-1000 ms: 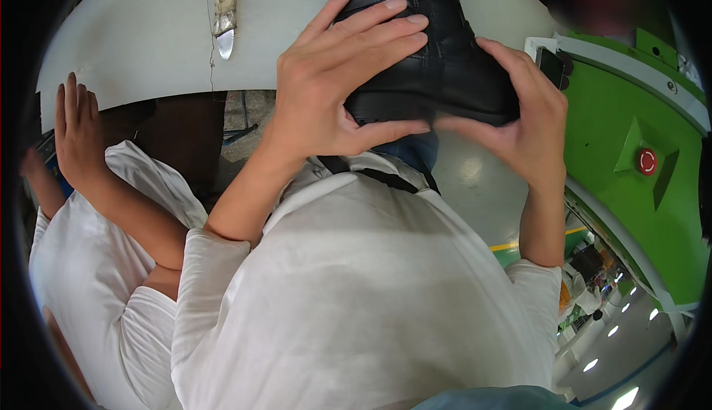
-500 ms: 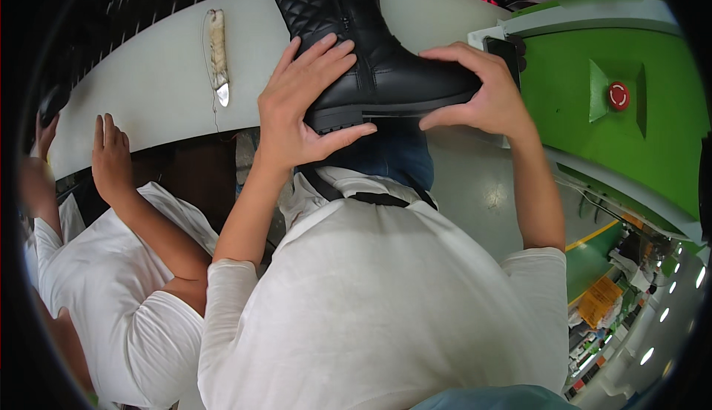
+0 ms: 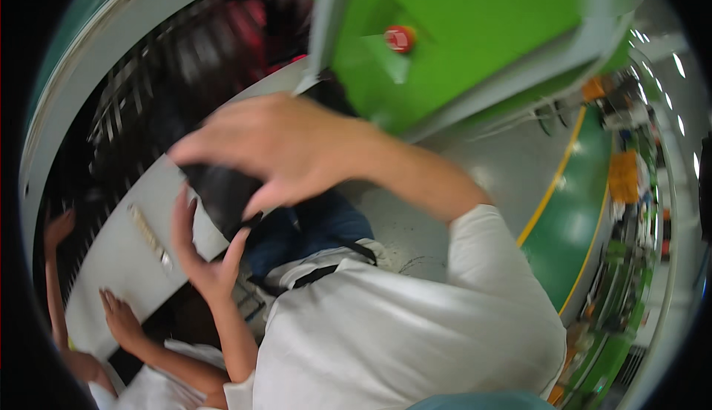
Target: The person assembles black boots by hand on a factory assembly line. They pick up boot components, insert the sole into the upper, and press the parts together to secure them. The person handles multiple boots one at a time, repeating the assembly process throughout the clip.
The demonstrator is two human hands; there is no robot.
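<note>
A black boot (image 3: 219,195) is in front of me over the white table's near edge, partly covered by my hands and smeared by motion. My left hand (image 3: 204,258) reaches up to the boot's near end, its thumb and fingers curved along opposite sides of it. Above the boot, nearer to my view, is my right hand (image 3: 285,146). Its fingers are stretched out with the thumb apart, and it blocks the middle and upper part of the boot. I see nothing held in the right hand.
A knife-like tool with a wrapped pale handle (image 3: 148,235) lies on the white table (image 3: 111,265). A co-worker's hand (image 3: 122,321) rests near the table edge at left. To the right stands a green machine (image 3: 475,31) with a red stop button (image 3: 399,39). Dark metal rods (image 3: 122,124) line the far side.
My view has swung right, so the table and boot sit further left. My right hand has left the boot's toe and risen over the boot. My left hand has shifted its place on the boot.
</note>
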